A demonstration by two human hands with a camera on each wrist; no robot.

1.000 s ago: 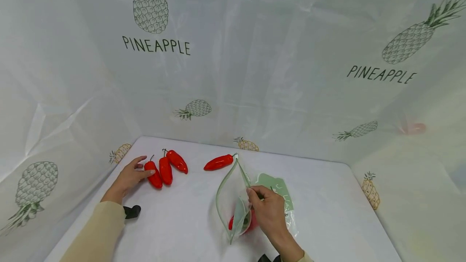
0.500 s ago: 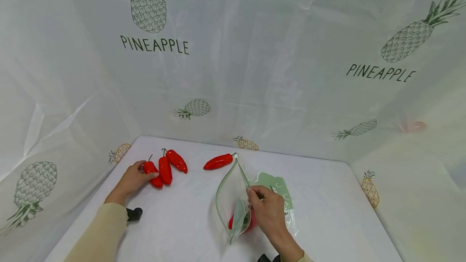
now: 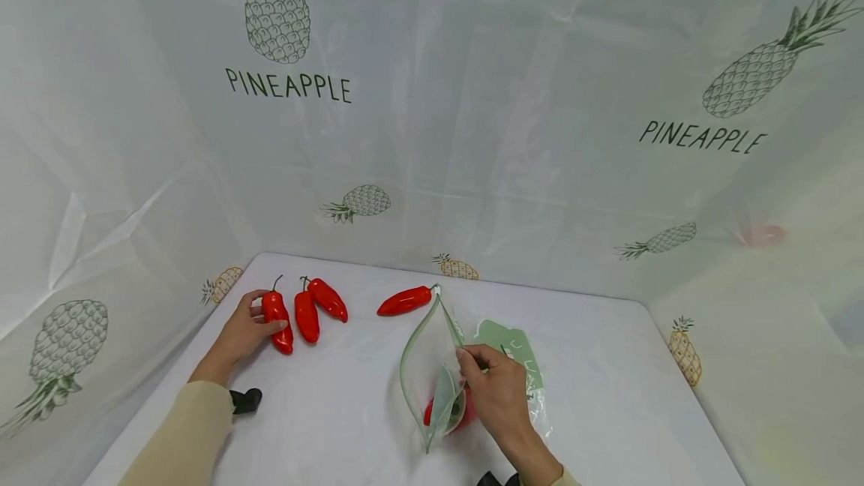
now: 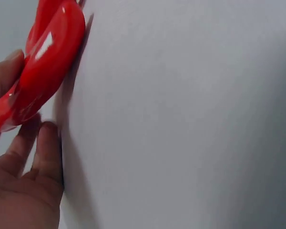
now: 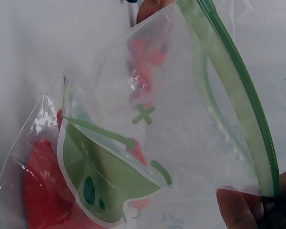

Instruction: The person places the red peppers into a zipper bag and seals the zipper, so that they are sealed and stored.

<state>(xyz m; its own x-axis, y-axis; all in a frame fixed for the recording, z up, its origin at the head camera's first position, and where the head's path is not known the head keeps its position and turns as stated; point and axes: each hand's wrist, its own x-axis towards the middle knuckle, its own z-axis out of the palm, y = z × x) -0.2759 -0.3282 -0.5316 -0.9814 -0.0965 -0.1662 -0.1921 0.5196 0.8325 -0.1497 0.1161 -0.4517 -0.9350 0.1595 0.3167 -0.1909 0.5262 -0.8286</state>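
My left hand holds a glossy red pepper with a thin stem at the table's left side. In the left wrist view, thumb and fingers grip this pepper from either side, close over the white table. My right hand pinches the green zip edge of a clear plastic zip bag, whose mouth gapes wide. Red peppers show through the bag's wall in the right wrist view, partly covered by its green leaf-like print. Fingers of the right hand clasp the zip strip there.
Two more red peppers, one upright and one slanting, lie just right of the held one. Another red pepper lies behind the bag. A pineapple-print sheet walls the back and sides of the white table.
My left hand has gone from reaching around the pepper to gripping it. The pepper has shifted slightly left, leaving a gap from its neighbour. My right hand and the bag stay put.
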